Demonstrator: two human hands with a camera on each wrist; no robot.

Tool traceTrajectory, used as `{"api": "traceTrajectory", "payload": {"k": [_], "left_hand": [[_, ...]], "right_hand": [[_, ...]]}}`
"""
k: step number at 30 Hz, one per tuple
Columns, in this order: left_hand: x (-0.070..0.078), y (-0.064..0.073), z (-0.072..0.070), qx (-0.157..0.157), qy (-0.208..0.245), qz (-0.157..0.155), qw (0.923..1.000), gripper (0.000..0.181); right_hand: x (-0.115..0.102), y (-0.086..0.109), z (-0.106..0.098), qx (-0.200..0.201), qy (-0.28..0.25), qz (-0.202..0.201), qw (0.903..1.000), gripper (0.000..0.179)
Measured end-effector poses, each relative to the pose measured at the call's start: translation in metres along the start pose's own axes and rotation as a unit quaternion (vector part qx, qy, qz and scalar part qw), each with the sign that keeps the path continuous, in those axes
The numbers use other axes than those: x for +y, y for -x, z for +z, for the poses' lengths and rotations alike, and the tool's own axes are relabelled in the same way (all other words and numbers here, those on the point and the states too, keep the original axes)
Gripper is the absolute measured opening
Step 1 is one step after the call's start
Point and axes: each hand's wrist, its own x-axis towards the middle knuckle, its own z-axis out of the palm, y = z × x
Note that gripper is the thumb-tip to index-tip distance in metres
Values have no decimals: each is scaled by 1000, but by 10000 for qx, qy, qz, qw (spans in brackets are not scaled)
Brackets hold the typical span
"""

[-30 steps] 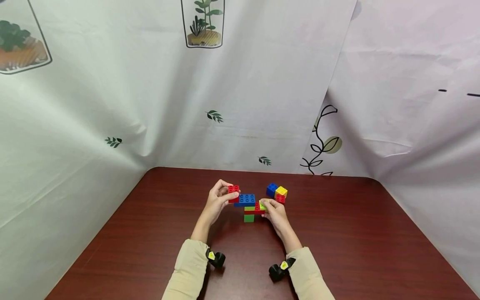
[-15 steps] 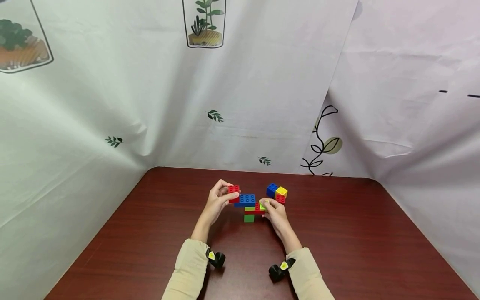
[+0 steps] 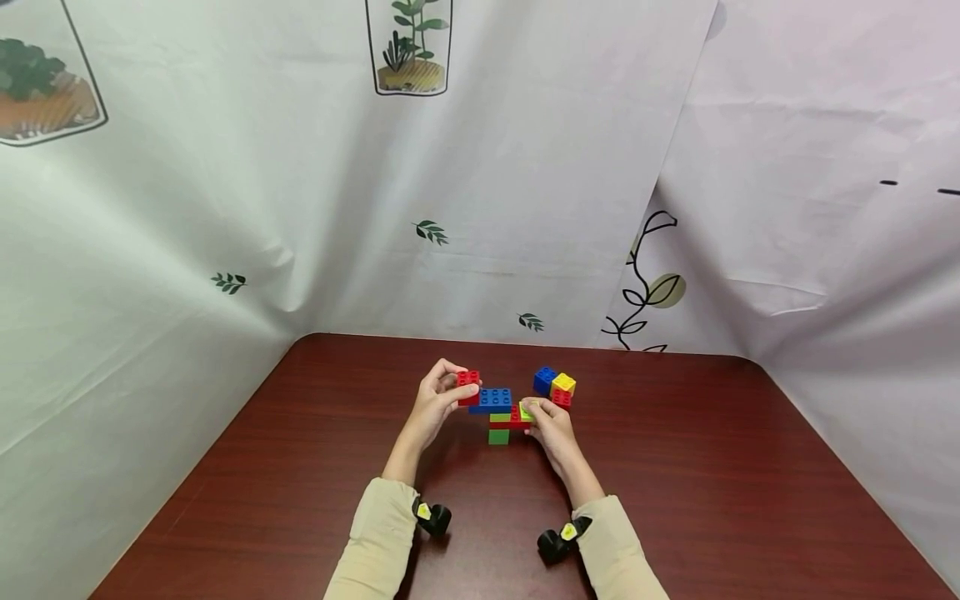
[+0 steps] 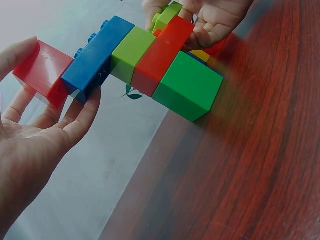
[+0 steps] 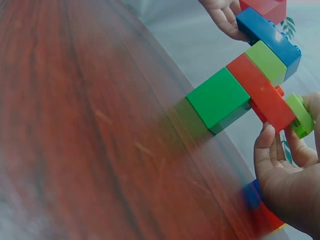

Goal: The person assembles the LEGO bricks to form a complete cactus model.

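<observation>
A toy-brick structure stands on the table between both hands. Its green brick (image 4: 190, 86) is lowest, then come a long red brick (image 4: 162, 59), a lime brick (image 4: 132, 54) and a long blue brick (image 4: 97, 57). My left hand (image 3: 431, 402) grips a red brick (image 4: 45, 72) at the blue brick's left end, thumb on top and fingertips beneath the blue brick. At the long red brick's right end, my right hand (image 3: 552, 427) pinches a small lime brick (image 5: 300, 116), with fingertips also under the red one. The fingers partly cover this lime brick.
Behind the right hand, a blue brick (image 3: 544, 380), a yellow brick (image 3: 563, 383) and a red brick (image 3: 561, 398) sit close together on the dark wooden table (image 3: 720, 483). A printed white curtain (image 3: 480, 183) hangs along the table's back edge. Both wrists carry black cameras.
</observation>
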Motion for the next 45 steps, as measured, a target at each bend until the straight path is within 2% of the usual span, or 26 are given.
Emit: {"api": "traceTrajectory", "payload": {"k": [12,20,27,30,36,41,45], "left_hand": [[0,0,1,1,-47,-57,10000,24],[-1,-1,1,14,-36,-52,10000,20],[0,0,2,60,-56,-50,10000,22],[1,0,2,47,-69,-46,10000,22],[0,-1,2,24,-6,-70,10000,23],[0,-1,2,45,-1,-82,10000,23],[-1,-1,1,61,-57,-83,9999,23]], "right_hand": [[2,1,-2,-61,186,-32,9998,18],[3,0,-4,-114,-93,-153,9998,15],[3,-1,-7,-9,-187,-207,9996,25],[4,-1,-7,98,-33,-323,9994,29],[4,0,-9,448,469,-819,9945,30],[4,-3,-13,973,99,-989,9903,22],[1,-3,-16,1527,-275,-1055,9822,14]]}}
